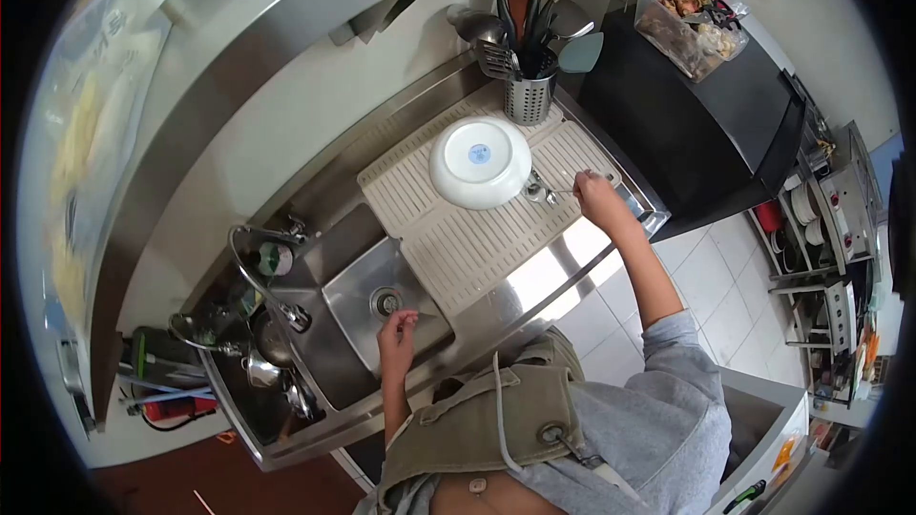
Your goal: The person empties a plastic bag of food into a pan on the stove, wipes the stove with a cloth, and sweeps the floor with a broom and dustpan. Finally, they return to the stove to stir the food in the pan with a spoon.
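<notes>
My right hand is closed at the right side of the beige ridged drying mat. Its fingers pinch the thin handle of what looks like a metal fork, whose head points toward the bowl. Other shiny cutlery lies beside it, too small to make out fully. An upside-down white bowl with a blue mark on its base rests on the mat. Over the near edge of the steel sink basin, my left hand has its fingers curled together; what they hold, if anything, is hidden.
A perforated metal holder full of cooking utensils stands at the mat's back corner. A clear tub of vegetables sits on a black surface at right. Taps and a pot are at the left sink. An open drawer is at lower right.
</notes>
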Tool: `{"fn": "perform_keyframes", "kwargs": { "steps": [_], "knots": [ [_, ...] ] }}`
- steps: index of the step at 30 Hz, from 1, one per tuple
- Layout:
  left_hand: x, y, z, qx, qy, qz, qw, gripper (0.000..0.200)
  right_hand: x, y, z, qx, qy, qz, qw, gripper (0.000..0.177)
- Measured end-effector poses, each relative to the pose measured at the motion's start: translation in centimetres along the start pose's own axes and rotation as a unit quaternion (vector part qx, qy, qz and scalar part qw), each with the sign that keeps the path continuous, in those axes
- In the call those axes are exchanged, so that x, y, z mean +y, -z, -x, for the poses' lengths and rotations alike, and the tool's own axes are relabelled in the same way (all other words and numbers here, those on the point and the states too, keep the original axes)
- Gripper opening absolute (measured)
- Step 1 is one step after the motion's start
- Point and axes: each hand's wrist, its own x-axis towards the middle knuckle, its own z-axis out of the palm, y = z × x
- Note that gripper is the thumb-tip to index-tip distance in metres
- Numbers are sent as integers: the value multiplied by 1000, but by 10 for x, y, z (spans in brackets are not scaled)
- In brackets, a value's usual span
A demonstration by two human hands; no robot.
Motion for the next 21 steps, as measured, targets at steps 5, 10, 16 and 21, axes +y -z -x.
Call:
{"fn": "perform_keyframes", "kwargs": {
  "steps": [5,10,16,21],
  "knots": [
    [6,-11,30,26,-1,17,1000,12,-13,46,13,-12,8,52,999,12],
    [4,-37,58,-13,-10,9,1000,13,-38,110,104,201,44,50,977,33],
    [11,-143,58,-199,-66,108,972,13,0,118,308,384,-307,-73,868,12],
    [104,-243,50,-405,-192,-20,894,14,38,43,466,482,-491,-186,701,15]
  ]
}}
